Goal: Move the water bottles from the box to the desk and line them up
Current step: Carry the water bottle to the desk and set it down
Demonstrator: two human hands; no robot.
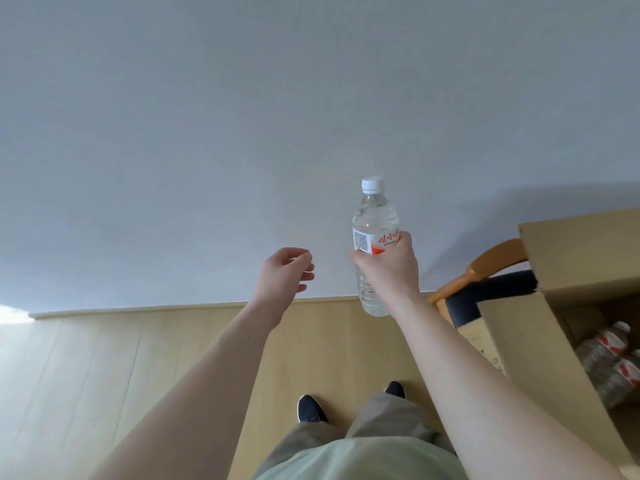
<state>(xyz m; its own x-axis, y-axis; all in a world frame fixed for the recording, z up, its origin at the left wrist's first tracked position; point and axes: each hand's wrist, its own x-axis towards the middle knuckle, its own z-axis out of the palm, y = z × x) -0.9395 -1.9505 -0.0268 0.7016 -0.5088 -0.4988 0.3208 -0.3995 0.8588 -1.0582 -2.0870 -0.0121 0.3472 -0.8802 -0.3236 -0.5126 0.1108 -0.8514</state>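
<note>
Grey desk [242,133]: R hand [388,265] grips 1 bottle [374,216], L hand [287,271] loose, box [540,341] w/ 2+ bottles [609,355].

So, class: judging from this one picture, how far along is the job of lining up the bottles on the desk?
Done: nothing visible; no bottles stand on the desk yet. In hand: the right hand grips one upright bottle above the desk's near edge; the left hand hovers open beside it. Left: more bottles still lie in the box, so it looks barely started.
</note>
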